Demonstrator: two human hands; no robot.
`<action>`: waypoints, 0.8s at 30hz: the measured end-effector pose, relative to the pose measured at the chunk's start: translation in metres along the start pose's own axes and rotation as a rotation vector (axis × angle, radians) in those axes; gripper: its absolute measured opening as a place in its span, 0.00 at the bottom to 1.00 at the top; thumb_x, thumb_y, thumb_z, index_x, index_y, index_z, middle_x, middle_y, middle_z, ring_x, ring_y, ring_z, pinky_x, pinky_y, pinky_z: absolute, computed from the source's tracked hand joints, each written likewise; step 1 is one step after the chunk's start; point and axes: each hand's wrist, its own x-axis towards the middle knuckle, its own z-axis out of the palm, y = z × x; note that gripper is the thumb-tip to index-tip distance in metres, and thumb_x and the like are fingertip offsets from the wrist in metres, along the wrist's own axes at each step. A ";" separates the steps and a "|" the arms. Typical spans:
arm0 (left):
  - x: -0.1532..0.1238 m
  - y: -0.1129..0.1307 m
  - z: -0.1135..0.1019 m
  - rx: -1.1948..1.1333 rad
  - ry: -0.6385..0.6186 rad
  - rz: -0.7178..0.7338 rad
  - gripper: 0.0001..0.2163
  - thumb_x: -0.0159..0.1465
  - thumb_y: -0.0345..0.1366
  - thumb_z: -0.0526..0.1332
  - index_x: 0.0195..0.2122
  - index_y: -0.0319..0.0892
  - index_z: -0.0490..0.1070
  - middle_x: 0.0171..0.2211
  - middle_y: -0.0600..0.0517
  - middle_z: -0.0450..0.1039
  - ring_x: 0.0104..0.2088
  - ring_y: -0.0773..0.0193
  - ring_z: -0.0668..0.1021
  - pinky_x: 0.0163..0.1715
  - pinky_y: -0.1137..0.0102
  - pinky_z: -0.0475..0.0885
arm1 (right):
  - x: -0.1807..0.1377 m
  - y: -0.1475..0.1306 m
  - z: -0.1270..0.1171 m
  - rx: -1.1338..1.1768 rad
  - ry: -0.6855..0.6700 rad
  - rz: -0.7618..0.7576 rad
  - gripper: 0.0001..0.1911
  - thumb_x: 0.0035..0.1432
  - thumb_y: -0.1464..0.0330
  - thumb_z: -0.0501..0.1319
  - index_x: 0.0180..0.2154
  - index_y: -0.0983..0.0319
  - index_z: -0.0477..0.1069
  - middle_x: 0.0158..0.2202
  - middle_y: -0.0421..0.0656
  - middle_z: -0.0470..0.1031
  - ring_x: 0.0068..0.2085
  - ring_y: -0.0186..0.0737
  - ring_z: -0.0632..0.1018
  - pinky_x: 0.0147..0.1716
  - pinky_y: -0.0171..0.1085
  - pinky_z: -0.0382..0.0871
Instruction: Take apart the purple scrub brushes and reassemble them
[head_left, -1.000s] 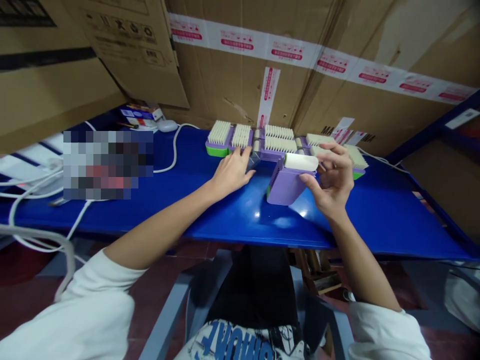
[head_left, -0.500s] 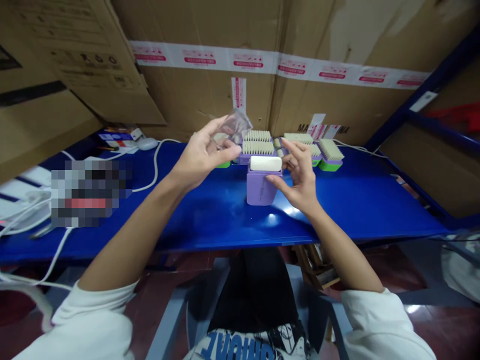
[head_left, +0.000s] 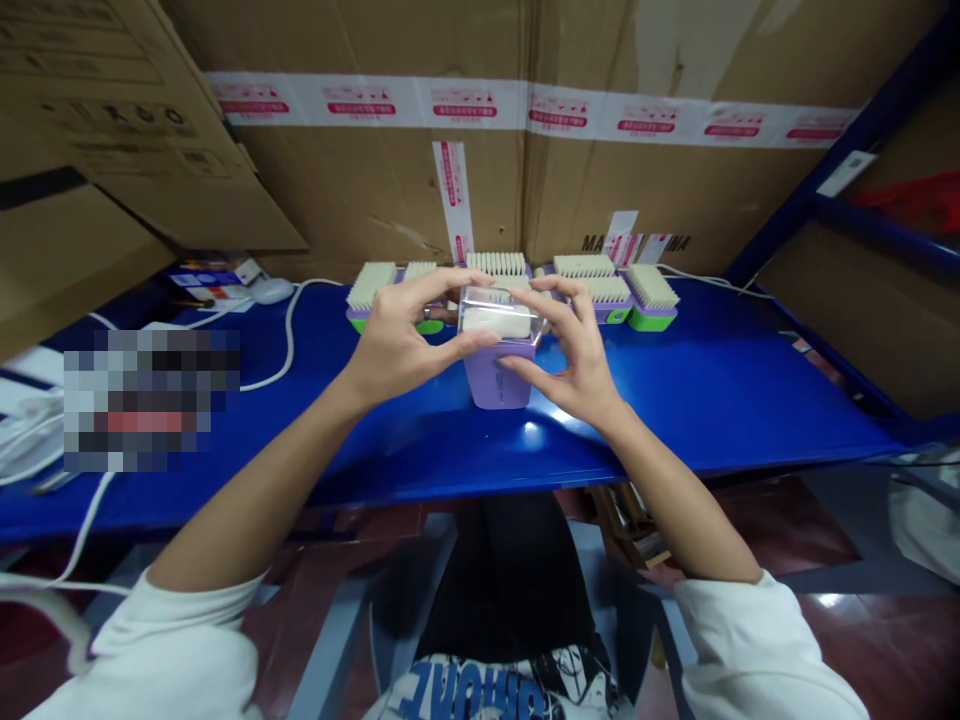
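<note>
In the middle of the head view, a purple container (head_left: 498, 380) is tilted above the blue table, with its printed side facing me. White contents (head_left: 491, 321) fill its top. A clear plastic cover (head_left: 463, 302) sits over them. My left hand (head_left: 409, 335) grips the cover from the left, its thumb along the front edge. My right hand (head_left: 581, 350) holds the container from the right, thumb on the purple front and fingers against the cover. Whether the cover is fully seated I cannot tell.
Behind my hands stand several purple-and-green holders packed with cream ridged pieces, such as the holder (head_left: 651, 297) at right and the holder (head_left: 371, 290) at left. Cardboard (head_left: 360, 190) walls the back of the blue table (head_left: 712, 400). A white cable (head_left: 291, 335) runs at left.
My left hand has brought the clear cover down and right onto the purple container's top. My right fingers now touch the cover too. The view has shifted slightly.
</note>
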 end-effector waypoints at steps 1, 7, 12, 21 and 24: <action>-0.002 -0.001 0.002 -0.013 0.023 0.003 0.31 0.70 0.62 0.78 0.63 0.44 0.82 0.59 0.42 0.88 0.56 0.51 0.90 0.53 0.62 0.90 | 0.000 0.000 0.001 0.035 0.003 -0.007 0.35 0.73 0.48 0.73 0.75 0.45 0.71 0.70 0.52 0.67 0.69 0.60 0.77 0.53 0.57 0.90; -0.011 -0.009 0.016 -0.068 0.049 -0.002 0.31 0.75 0.64 0.71 0.70 0.50 0.76 0.62 0.43 0.86 0.59 0.49 0.89 0.55 0.57 0.91 | -0.002 0.005 0.003 0.126 0.033 -0.040 0.36 0.70 0.55 0.77 0.73 0.44 0.69 0.69 0.51 0.68 0.67 0.58 0.79 0.55 0.56 0.88; -0.018 -0.019 0.017 -0.053 0.007 0.075 0.29 0.74 0.62 0.72 0.69 0.51 0.78 0.67 0.41 0.83 0.67 0.44 0.84 0.60 0.52 0.89 | -0.001 0.007 0.003 0.118 0.026 -0.023 0.32 0.70 0.54 0.76 0.69 0.46 0.71 0.67 0.51 0.71 0.71 0.60 0.77 0.58 0.58 0.87; -0.025 -0.036 0.022 -0.085 0.069 -0.021 0.35 0.71 0.70 0.71 0.70 0.54 0.78 0.69 0.41 0.81 0.70 0.40 0.82 0.63 0.48 0.87 | -0.004 0.008 0.009 0.093 0.051 0.042 0.34 0.70 0.48 0.75 0.71 0.45 0.71 0.68 0.51 0.72 0.68 0.58 0.78 0.57 0.57 0.86; -0.024 -0.055 0.027 -0.181 0.144 -0.036 0.39 0.69 0.75 0.70 0.71 0.54 0.75 0.71 0.42 0.80 0.72 0.41 0.82 0.73 0.46 0.81 | -0.006 0.015 0.009 0.259 0.022 0.206 0.44 0.71 0.44 0.73 0.79 0.44 0.62 0.68 0.49 0.75 0.63 0.52 0.82 0.60 0.54 0.86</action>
